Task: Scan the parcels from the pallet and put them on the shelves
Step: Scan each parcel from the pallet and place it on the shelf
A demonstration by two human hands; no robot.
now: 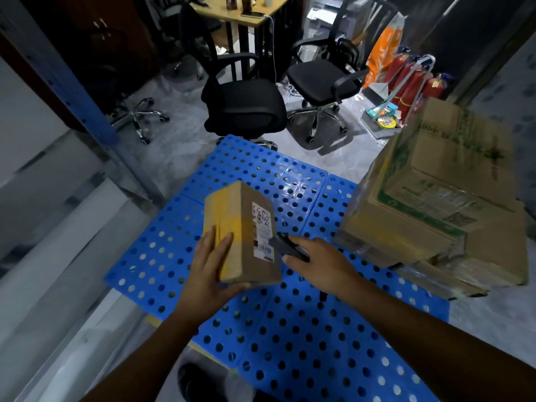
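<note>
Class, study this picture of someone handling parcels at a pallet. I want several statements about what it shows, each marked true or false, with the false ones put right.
1. The left hand holds the small parcel above the blue pallet. True.
2. The right hand holds nothing. False: it grips a black scanner pointed at the parcel's label.
3. The large cardboard box sits on the pallet's left side. False: it sits on the right side.
4. Two black office chairs stand beyond the pallet. True.
</note>
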